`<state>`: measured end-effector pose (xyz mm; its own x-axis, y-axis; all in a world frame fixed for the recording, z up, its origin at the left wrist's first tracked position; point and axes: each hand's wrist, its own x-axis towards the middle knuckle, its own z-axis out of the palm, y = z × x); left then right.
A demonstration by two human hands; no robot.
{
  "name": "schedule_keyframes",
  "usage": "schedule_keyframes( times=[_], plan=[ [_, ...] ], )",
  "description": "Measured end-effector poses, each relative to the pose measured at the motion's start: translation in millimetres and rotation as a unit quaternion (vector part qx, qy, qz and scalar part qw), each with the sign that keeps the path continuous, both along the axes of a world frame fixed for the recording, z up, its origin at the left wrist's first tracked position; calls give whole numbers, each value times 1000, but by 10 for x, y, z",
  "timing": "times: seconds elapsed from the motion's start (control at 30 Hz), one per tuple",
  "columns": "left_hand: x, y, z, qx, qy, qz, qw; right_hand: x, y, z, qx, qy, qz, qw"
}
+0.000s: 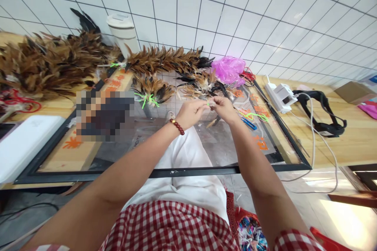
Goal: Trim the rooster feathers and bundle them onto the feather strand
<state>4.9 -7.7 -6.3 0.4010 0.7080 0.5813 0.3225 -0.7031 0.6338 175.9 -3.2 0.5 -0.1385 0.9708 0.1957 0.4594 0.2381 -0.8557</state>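
A: Where did your hands meet over the table (357,137)?

B: Near the middle of its glass. Your left hand (192,113) and right hand (224,109) came together at the fingertips, both pinched on a tiny green-tinged piece (208,104), too small to identify.

A: And the feathers beside you?

B: A loose-looking feather bundle (203,82) lay just beyond your fingers, partly behind them; whether the pinched piece was joined to it, one could not tell.

A: What seemed done?

B: To your left, a second feather bundle (154,86) bore bright green string (147,99) and looked tied. Farther off, a long feather strand (167,59) stretched toward a pink plastic bag (228,70), apparently assembled.

A: What seemed left?

B: The bundle before you showed no clear tie, so your work appeared partway through. Spare green strands (255,116) and a blue cutter (249,123) lay right of your hands, and a great feather pile (53,62) filled the far left; how much of that remained to be handled, nobody could say.
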Motion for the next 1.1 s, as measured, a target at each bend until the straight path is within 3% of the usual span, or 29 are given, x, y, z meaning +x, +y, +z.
schedule_keyframes(
  times=[0.13, 0.2, 0.33, 0.4, 0.47, 0.57, 0.7, 0.83, 1.0, 1.1],
  plan=[
    [-42, 110, -8, -99, -54, 138, 984, -123, -73, 22, 18, -21, 55, 998],
    [-80, 143, -19, -94, -8, 139, 986, -185, -126, 64, 48, -30, 64, 996],
    [-108, 89, -14, -31, 128, 84, 988, -240, -192, 140, 105, -8, 44, 993],
    [-90, 43, -3, -46, 134, 83, 987, -240, -194, 157, 120, 7, 49, 992],
    [-58, 23, 5, -100, 80, 81, 988, -228, -178, 159, 131, 42, 44, 990],
    [-9, 41, 16, -216, -92, 43, 971, -192, -137, 144, 120, 119, 11, 986],
    [20, 61, 63, -363, -288, 4, 886, -183, -104, 96, 47, 155, 41, 986],
    [3, 47, 114, -420, -346, -1, 839, -256, -94, 25, 20, 166, 71, 983],
    [-15, 54, 119, -449, -359, -23, 818, -255, -81, 8, 6, 162, -3, 987],
    [-36, 60, 134, -469, -385, -71, 792, -214, -89, 36, -17, 177, -1, 984]
  ],
)
